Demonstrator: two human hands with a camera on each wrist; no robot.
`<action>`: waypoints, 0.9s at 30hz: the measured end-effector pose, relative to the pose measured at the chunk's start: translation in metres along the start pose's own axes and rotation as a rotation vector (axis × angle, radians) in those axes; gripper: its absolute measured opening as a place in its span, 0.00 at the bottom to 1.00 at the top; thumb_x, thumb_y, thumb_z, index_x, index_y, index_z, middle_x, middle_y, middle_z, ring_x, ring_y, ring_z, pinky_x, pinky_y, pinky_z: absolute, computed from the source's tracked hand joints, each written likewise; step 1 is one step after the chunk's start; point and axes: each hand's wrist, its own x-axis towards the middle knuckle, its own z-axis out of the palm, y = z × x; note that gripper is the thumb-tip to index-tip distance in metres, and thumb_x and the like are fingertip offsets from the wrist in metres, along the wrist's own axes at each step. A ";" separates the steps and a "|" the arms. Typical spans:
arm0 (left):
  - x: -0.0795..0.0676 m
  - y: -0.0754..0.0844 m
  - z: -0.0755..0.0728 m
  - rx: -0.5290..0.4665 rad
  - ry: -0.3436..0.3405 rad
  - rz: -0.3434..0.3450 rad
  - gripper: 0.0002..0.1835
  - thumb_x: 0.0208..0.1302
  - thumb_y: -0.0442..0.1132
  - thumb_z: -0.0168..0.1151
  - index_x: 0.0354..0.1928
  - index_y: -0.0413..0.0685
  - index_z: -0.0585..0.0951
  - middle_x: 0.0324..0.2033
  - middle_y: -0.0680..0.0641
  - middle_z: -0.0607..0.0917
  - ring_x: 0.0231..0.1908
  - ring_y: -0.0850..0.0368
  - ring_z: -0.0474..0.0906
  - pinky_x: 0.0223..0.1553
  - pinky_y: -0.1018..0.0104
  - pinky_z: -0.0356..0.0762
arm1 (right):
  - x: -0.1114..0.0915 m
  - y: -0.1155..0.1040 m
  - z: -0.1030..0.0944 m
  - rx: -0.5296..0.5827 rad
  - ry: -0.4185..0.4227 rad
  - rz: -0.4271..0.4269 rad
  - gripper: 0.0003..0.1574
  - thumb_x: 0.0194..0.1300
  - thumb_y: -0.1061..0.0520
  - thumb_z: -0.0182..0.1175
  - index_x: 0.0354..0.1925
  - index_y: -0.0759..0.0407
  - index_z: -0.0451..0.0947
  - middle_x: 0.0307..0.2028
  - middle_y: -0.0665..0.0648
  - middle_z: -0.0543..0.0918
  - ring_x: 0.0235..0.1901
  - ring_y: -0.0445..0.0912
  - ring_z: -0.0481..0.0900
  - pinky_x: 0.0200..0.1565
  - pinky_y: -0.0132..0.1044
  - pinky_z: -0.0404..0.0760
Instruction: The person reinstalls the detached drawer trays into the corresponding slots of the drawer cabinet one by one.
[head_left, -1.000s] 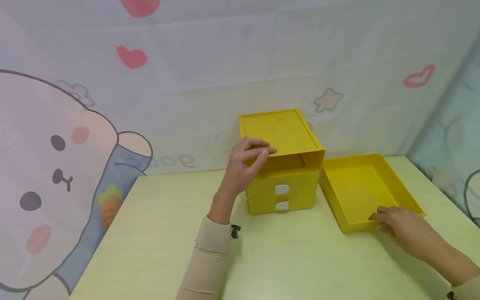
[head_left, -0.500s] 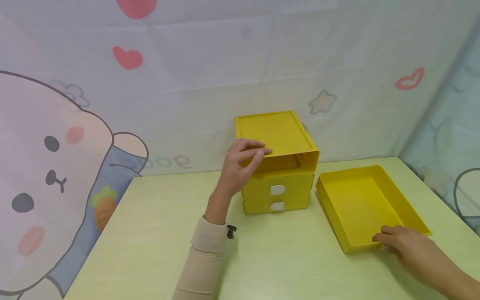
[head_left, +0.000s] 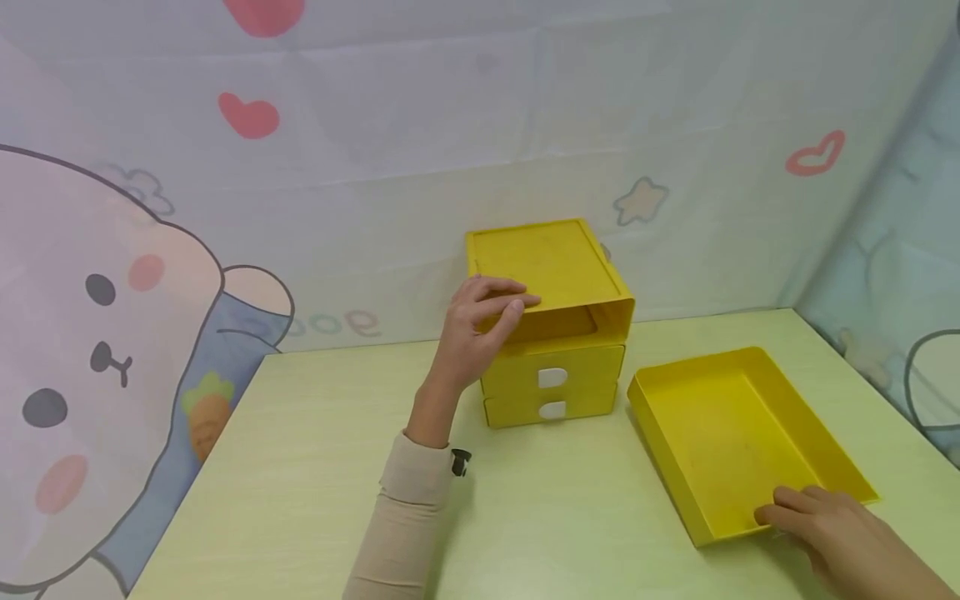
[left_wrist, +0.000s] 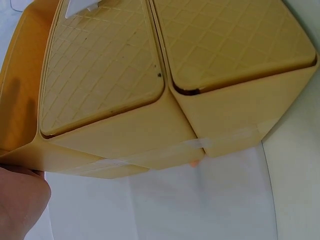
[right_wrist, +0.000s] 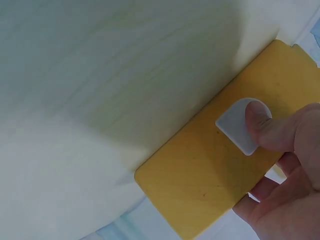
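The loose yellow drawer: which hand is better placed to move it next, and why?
Probably the right hand: its fingers grip the drawer, thumb on the white handle. The left hand rests on the drawer unit, away from it.

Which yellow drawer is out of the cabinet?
The loose drawer gripped by the right hand; the middle drawer and bottom drawer both sit closed in the cabinet.

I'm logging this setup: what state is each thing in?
Cabinet: upright, top compartment drawerless
Middle drawer: pushed in
Bottom drawer: pushed in
Loose drawer: fully out, open side up, nothing visible inside
Left grip: resting on cabinet top
Right grip: holding loose drawer's front, thumb on white pull
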 end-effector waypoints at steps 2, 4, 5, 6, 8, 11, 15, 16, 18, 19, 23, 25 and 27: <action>0.000 0.001 0.001 -0.004 0.002 0.000 0.10 0.69 0.30 0.57 0.44 0.40 0.87 0.47 0.39 0.82 0.52 0.45 0.72 0.57 0.56 0.66 | -0.005 -0.003 0.001 -0.005 -0.024 0.015 0.37 0.41 0.26 0.68 0.45 0.45 0.82 0.43 0.46 0.80 0.37 0.45 0.72 0.46 0.55 0.78; 0.001 -0.001 0.002 -0.001 0.002 -0.004 0.10 0.69 0.31 0.57 0.44 0.41 0.87 0.47 0.40 0.82 0.52 0.46 0.72 0.57 0.57 0.66 | -0.010 -0.006 0.002 -0.011 -0.045 0.030 0.49 0.29 0.16 0.63 0.45 0.43 0.82 0.41 0.44 0.78 0.36 0.45 0.70 0.46 0.53 0.77; 0.001 -0.002 0.002 0.001 0.001 -0.005 0.11 0.70 0.32 0.57 0.44 0.41 0.87 0.47 0.40 0.82 0.53 0.46 0.72 0.57 0.56 0.66 | -0.012 -0.008 0.002 -0.016 -0.053 0.043 0.52 0.25 0.13 0.61 0.45 0.42 0.81 0.40 0.43 0.77 0.35 0.44 0.69 0.46 0.52 0.77; 0.001 -0.002 0.003 0.003 0.000 -0.004 0.11 0.70 0.33 0.56 0.45 0.42 0.87 0.47 0.40 0.82 0.53 0.47 0.72 0.57 0.56 0.66 | -0.014 -0.009 0.003 -0.012 -0.063 0.050 0.51 0.26 0.13 0.61 0.44 0.41 0.81 0.39 0.42 0.76 0.35 0.44 0.68 0.45 0.51 0.76; 0.000 -0.002 0.003 0.010 -0.003 -0.009 0.11 0.70 0.33 0.56 0.45 0.43 0.87 0.48 0.41 0.82 0.53 0.47 0.72 0.57 0.56 0.66 | -0.017 -0.011 0.005 -0.020 -0.074 0.062 0.51 0.25 0.13 0.60 0.44 0.39 0.80 0.36 0.40 0.74 0.34 0.44 0.67 0.44 0.48 0.75; 0.000 -0.001 0.004 0.008 -0.005 -0.005 0.11 0.70 0.33 0.57 0.45 0.41 0.87 0.47 0.40 0.82 0.53 0.46 0.72 0.57 0.54 0.66 | -0.022 -0.010 0.011 -0.039 -0.080 0.057 0.49 0.26 0.12 0.60 0.44 0.36 0.79 0.34 0.39 0.72 0.33 0.43 0.66 0.42 0.45 0.74; 0.000 -0.006 0.007 -0.004 -0.004 0.012 0.10 0.69 0.30 0.57 0.44 0.39 0.87 0.47 0.38 0.82 0.52 0.43 0.72 0.56 0.52 0.66 | -0.034 -0.010 0.021 -0.116 -0.044 0.026 0.49 0.29 0.09 0.55 0.44 0.34 0.79 0.35 0.35 0.73 0.33 0.41 0.66 0.42 0.44 0.75; -0.001 -0.008 0.008 -0.009 -0.001 0.016 0.10 0.69 0.30 0.57 0.44 0.39 0.87 0.47 0.38 0.82 0.52 0.42 0.72 0.56 0.51 0.66 | -0.037 -0.010 0.024 -0.140 -0.022 0.002 0.48 0.30 0.09 0.53 0.44 0.33 0.79 0.35 0.34 0.73 0.33 0.40 0.66 0.42 0.45 0.76; -0.002 -0.017 0.009 -0.005 0.004 0.015 0.10 0.69 0.32 0.57 0.45 0.41 0.87 0.48 0.40 0.82 0.52 0.44 0.72 0.56 0.52 0.66 | -0.041 -0.012 0.030 -0.202 0.022 -0.058 0.46 0.32 0.07 0.49 0.43 0.29 0.78 0.35 0.31 0.73 0.32 0.38 0.66 0.41 0.44 0.76; -0.003 -0.021 0.009 -0.001 0.007 0.015 0.10 0.70 0.32 0.57 0.45 0.43 0.87 0.48 0.41 0.82 0.53 0.46 0.72 0.56 0.53 0.66 | -0.042 -0.013 0.033 -0.247 0.049 -0.114 0.43 0.35 0.07 0.47 0.42 0.27 0.77 0.32 0.30 0.71 0.30 0.38 0.64 0.39 0.43 0.75; -0.005 -0.033 0.008 0.015 0.013 0.014 0.11 0.71 0.37 0.57 0.46 0.50 0.88 0.49 0.47 0.82 0.54 0.53 0.71 0.56 0.56 0.66 | -0.050 -0.015 0.043 -0.320 0.038 -0.278 0.41 0.42 0.08 0.42 0.47 0.21 0.75 0.40 0.31 0.77 0.34 0.41 0.72 0.43 0.55 0.77; -0.005 -0.034 0.008 0.017 0.009 0.016 0.11 0.72 0.39 0.57 0.47 0.52 0.88 0.50 0.49 0.82 0.54 0.55 0.71 0.56 0.57 0.66 | -0.057 -0.022 0.043 -0.333 0.024 -0.307 0.41 0.43 0.07 0.41 0.49 0.19 0.74 0.45 0.33 0.79 0.39 0.45 0.76 0.45 0.62 0.75; -0.004 -0.035 0.008 0.014 0.007 0.018 0.12 0.72 0.41 0.56 0.47 0.54 0.88 0.50 0.51 0.82 0.54 0.56 0.71 0.56 0.58 0.66 | -0.067 -0.044 0.036 -0.281 0.035 -0.180 0.41 0.40 0.10 0.52 0.48 0.24 0.76 0.47 0.38 0.80 0.41 0.49 0.76 0.47 0.63 0.73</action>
